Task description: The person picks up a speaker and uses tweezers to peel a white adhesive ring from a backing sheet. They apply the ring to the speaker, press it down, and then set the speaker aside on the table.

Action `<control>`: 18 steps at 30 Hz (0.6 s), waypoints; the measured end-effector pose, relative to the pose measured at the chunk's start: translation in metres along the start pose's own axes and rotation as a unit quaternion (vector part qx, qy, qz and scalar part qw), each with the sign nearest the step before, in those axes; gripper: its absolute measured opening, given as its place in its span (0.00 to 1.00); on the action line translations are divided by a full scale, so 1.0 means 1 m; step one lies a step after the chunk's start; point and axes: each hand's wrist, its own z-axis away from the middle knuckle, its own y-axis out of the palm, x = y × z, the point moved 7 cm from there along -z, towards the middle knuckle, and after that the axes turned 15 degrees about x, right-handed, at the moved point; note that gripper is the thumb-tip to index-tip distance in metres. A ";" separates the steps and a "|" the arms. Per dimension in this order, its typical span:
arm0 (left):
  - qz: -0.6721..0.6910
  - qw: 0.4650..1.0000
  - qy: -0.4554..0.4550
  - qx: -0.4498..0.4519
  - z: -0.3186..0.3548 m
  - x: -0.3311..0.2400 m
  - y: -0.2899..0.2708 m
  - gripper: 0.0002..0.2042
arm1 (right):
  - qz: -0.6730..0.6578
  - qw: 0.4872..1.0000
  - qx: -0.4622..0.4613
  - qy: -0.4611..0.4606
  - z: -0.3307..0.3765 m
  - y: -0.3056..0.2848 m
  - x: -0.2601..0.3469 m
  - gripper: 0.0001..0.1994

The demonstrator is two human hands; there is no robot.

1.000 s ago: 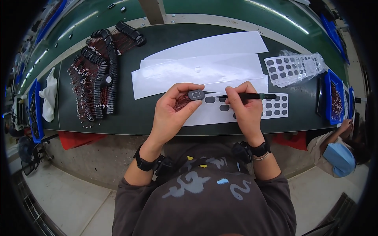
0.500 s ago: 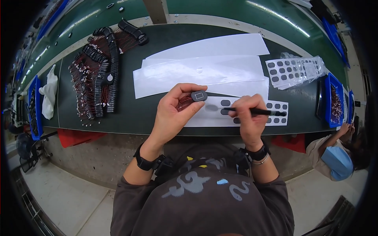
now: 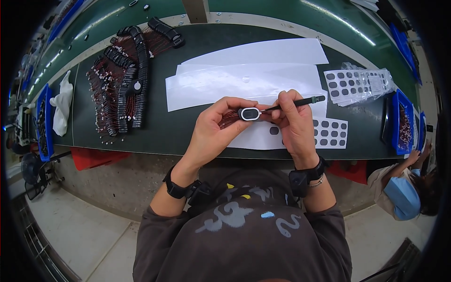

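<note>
Between the thumb and fingers of my left hand [image 3: 211,127] sits a small black oval speaker [image 3: 250,114], its red wires [image 3: 228,119] bunched in the palm. A white oval ring lies on the speaker's face. My right hand [image 3: 298,134] is closed on dark tweezers [image 3: 310,100], whose tips reach the ring's right end. Beneath both hands lies a white sheet [image 3: 249,142] of dark rounded stickers, partly covered by my fingers.
Long white sheets [image 3: 206,89] overlap behind my hands. Rows of wired black speakers [image 3: 141,70] lie to the left, beside a white cloth [image 3: 61,105]. More sticker sheets [image 3: 334,84] in clear plastic and a blue bin [image 3: 399,98] are at right. Another person [image 3: 399,188] sits far right.
The tweezers have come up from the sticker sheet to the speaker as my right hand moved up and left. A white ring now shows on the speaker's face.
</note>
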 end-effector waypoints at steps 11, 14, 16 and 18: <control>-0.009 1.000 -0.003 -0.003 0.001 0.003 0.000 0.14 | 0.014 1.000 -0.002 -0.004 -0.001 -0.001 -0.001 0.11; -0.011 1.000 -0.004 -0.003 0.001 0.003 0.000 0.14 | 0.016 1.000 -0.002 0.000 -0.001 -0.002 -0.002 0.11; -0.017 1.000 -0.008 -0.006 0.001 0.004 -0.001 0.14 | 0.017 1.000 -0.002 0.002 -0.001 -0.002 -0.002 0.11; -0.021 1.000 -0.009 -0.007 0.001 0.003 -0.001 0.14 | 0.021 1.000 -0.001 0.003 -0.001 -0.002 -0.002 0.11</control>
